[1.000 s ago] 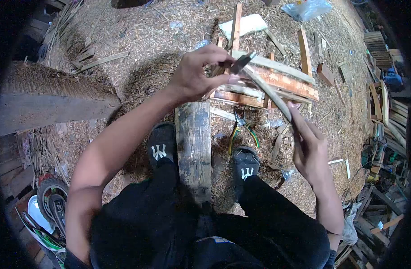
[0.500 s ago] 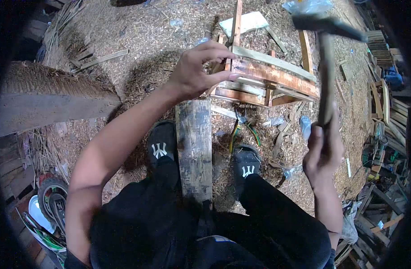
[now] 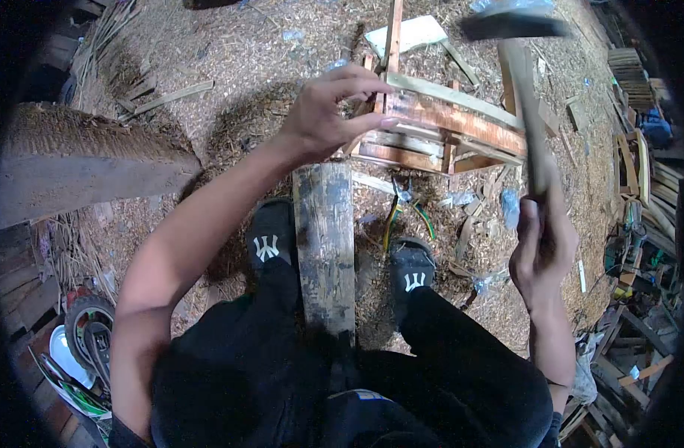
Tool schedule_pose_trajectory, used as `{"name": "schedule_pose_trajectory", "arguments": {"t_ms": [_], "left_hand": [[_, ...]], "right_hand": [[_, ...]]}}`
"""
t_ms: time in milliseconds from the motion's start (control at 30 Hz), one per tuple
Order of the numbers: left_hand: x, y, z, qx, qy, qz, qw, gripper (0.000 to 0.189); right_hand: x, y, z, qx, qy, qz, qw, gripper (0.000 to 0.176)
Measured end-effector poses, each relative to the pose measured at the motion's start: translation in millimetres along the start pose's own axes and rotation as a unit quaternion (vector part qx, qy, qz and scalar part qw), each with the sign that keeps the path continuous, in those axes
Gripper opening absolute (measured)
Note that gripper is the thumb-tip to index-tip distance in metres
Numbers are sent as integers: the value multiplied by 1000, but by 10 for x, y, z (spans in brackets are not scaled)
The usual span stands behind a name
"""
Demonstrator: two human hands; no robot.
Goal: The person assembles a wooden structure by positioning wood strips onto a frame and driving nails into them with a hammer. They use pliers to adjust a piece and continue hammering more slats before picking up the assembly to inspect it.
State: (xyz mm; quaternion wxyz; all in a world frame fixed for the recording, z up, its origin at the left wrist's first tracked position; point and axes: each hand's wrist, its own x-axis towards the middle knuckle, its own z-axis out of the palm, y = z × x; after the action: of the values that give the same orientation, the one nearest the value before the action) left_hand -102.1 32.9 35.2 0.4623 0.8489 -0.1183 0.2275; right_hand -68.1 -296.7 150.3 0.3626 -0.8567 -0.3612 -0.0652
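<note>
My right hand (image 3: 542,250) is wrapped round the wooden handle of a hammer (image 3: 532,123), raised with its dark, blurred head at the top right. My left hand (image 3: 333,112) grips the left end of a wooden frame (image 3: 461,123) built of thin boards, thumb on the near side and fingers over the far side. The frame's reddish board faces up, with a paler slat along its far edge. The hammer handle overlaps the frame's right end in this view. Between my feet a thick wooden beam (image 3: 324,246) runs toward the frame.
Pliers (image 3: 403,196) with green-and-yellow handles lie open on the sawdust-covered floor near my right shoe (image 3: 412,269). A large timber (image 3: 95,168) juts in from the left. Behind the frame lies a white board (image 3: 407,36). Scrap wood is piled along the right edge.
The hammer head has swung to the left, its handle now leaning further left, and my right hand has lowered slightly. My left hand keeps its hold on the frame, which has shifted slightly.
</note>
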Motion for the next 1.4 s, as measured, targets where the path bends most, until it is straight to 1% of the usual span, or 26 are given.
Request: {"name": "schedule_pose_trajectory", "arguments": {"t_ms": [33,100,133,233,267,300,367,400,500,567,633,667,700,733,767,833,900,967,1000,1100,1133,1200,1267,1333,1367,1400], "left_hand": [[26,13,-15,-2,-14,-17,1000,38],[36,25,-18,-4,-15,-19,1000,38],[24,8,-3,-14,-13,-19,1000,38],[0,10,-14,-31,-21,-57,998,39],[-5,29,-28,-3,-26,-39,999,40],[40,37,-49,28,-26,-12,999,41],[30,8,-16,19,-22,-25,999,40],[30,14,5,8,-19,-5,1000,38],[-75,-23,16,26,-41,-6,999,42],[-8,1,11,-45,-37,-35,998,55],[19,7,3,-29,-45,-40,998,62],[17,-10,-8,-18,-38,-43,998,61],[-42,-7,12,-12,-32,-53,998,60],[-94,1,28,-15,-35,-58,998,60],[-94,-7,20,-23,-33,-64,997,60],[-33,20,-10,-35,-33,-73,996,60],[-16,29,-31,-34,-33,-106,993,59],[-45,11,13,-34,-23,-77,996,59],[-51,31,28,-26,-16,-77,997,55],[-34,59,8,-11,-25,-82,996,57],[-16,75,-3,-5,-29,-64,998,58],[12,108,0,11,-37,-61,997,60],[-18,128,13,26,-40,-62,997,63],[2,119,36,-35,-55,-124,990,52],[23,97,80,-35,-60,-120,990,52],[43,58,139,-76,-10,-171,982,47]], "right_hand": [[6,-27,8,-1,0,-1,1000,66],[50,-71,-6,-120,-242,21,963,58],[60,-54,-26,-121,-238,21,964,58],[62,66,-34,-39,-56,-64,996,66],[-21,25,-12,-15,0,14,1000,68],[6,4,0,-17,1,11,1000,68],[71,-30,-5,-100,-245,28,964,60],[63,-22,-8,-101,-240,30,965,60],[-35,48,35,-42,4,-23,999,65],[37,-19,-50,-103,-261,41,959,57],[172,-154,-115,-90,-274,128,949,56],[148,-19,-44,-72,-157,15,985,60],[93,66,17,-52,-42,-93,993,64],[21,31,27,-25,-12,-41,999,66],[34,-7,27,-27,-12,-43,999,66],[70,-77,-6,-75,-238,42,967,65],[119,-88,-23,-104,-259,61,958,67],[-67,79,109,-9,-41,-59,997,72],[-45,1,52,-94,-226,43,969,72],[75,152,-32,-34,-193,46,980,56],[51,185,-26,-33,-190,49,980,56],[18,299,28,81,-32,214,973,41],[46,636,84,55,57,229,970,33],[115,1000,121,54,95,253,961,34],[134,1186,172,94,143,294,940,33],[167,1321,213,133,190,333,914,33]]}}
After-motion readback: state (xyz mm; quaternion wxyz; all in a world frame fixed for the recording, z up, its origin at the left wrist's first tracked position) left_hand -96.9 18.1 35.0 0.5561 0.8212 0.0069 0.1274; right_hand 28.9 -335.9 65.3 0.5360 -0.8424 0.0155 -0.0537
